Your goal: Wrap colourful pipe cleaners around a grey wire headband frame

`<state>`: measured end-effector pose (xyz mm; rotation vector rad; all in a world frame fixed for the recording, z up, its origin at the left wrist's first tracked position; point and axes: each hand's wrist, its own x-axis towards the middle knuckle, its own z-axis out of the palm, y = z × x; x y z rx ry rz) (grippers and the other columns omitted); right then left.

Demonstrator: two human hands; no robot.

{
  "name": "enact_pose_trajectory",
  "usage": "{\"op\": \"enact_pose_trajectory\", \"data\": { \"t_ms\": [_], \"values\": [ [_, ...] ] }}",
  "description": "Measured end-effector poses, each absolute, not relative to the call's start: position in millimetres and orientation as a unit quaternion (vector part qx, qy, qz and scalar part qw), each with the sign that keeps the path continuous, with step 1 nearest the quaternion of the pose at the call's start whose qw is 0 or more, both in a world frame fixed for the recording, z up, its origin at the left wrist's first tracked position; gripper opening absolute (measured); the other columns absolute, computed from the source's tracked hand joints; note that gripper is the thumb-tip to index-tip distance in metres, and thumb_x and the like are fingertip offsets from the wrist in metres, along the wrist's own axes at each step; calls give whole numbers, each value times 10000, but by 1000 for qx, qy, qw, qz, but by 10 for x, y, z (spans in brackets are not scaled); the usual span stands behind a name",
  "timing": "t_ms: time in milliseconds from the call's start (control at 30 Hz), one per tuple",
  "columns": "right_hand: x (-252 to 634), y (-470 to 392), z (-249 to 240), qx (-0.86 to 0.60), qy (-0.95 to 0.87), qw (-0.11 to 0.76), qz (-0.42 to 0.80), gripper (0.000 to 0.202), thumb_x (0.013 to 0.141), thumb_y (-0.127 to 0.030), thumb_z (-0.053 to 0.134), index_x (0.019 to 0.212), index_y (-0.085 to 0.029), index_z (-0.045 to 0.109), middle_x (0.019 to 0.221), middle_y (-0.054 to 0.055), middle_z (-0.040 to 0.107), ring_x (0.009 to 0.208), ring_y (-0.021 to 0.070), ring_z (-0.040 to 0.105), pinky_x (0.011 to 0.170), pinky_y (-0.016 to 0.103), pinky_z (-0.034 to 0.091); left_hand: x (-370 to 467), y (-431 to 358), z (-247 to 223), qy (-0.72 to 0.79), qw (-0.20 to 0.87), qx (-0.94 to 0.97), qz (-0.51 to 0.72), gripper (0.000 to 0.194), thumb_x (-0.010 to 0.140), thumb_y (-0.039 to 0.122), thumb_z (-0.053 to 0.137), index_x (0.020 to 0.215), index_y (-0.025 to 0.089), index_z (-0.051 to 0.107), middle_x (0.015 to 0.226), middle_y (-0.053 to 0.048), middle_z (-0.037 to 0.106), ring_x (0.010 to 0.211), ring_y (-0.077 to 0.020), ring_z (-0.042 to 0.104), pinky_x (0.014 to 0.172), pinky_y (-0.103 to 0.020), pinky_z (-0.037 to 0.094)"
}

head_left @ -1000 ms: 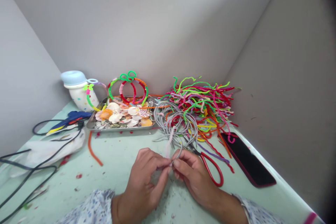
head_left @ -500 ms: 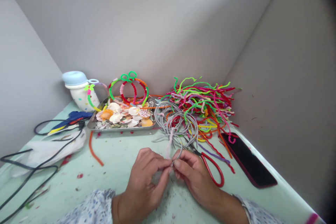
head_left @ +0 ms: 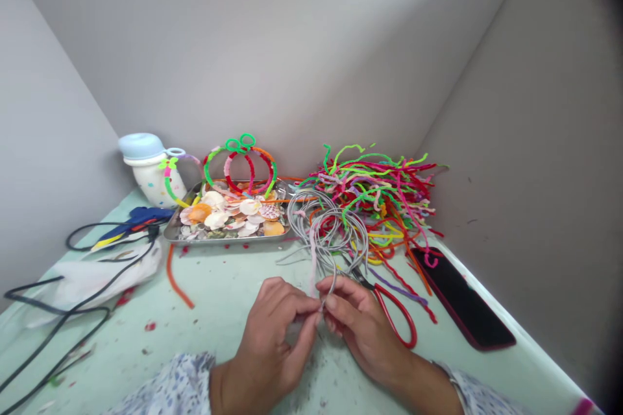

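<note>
My left hand (head_left: 277, 334) pinches with thumb and forefinger at the lower end of a pale pink pipe cleaner (head_left: 313, 262), which rises from the fingertips. Against it, my right hand (head_left: 363, 321) pinches the end of a grey wire (head_left: 333, 282) that curves up toward a coil of grey wire (head_left: 328, 224). The fingertips of both hands meet, so the exact joint between pipe cleaner and wire is hidden. Beside my right hand lie red-handled scissors (head_left: 396, 318), their blades partly under the wire.
A metal tray (head_left: 228, 241) of seashells stands behind, with pipe-cleaner hoops (head_left: 226, 168) on it. To the right are a heap of coloured pipe cleaners (head_left: 374, 181) and a phone (head_left: 462, 298). A bottle (head_left: 150, 172), black cable (head_left: 63, 314) and pliers (head_left: 131, 224) lie left.
The pink pipe cleaner stands straighter and its upper part has swung slightly left. Both hands keep their pinch in nearly the same place; the whole view has shifted a little.
</note>
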<state>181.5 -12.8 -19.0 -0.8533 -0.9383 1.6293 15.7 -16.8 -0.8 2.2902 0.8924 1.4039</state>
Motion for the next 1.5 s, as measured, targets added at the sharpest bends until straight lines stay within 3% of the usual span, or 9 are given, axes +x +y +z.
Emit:
{"op": "enact_pose_trajectory", "data": {
  "t_ms": [767,1133,1500],
  "values": [
    [1835,-131,-208,-336,-379,488,711,263,788,-378,755,962,-183,726,586,-34,592,507,58,484,516,180,353,164,-182,-14,311,198,801,472,193,868,39,556,985,189,586,787,-30,652,754,-180,551,735,-341,411],
    [1852,-121,-275,-346,-419,509,668,219,851,-366,697,971,-186,732,593,-32,571,510,57,458,496,179,327,162,-161,-26,359,186,780,478,140,867,81,599,952,190,587,791,-19,644,727,-163,548,704,-307,412],
    [1858,-125,-285,-369,-419,504,658,271,845,-402,695,975,-167,726,591,-28,568,515,63,462,512,192,334,151,-164,-12,331,167,798,475,204,862,43,580,1008,186,572,825,-23,656,774,-166,574,756,-335,410]
  ]
}}
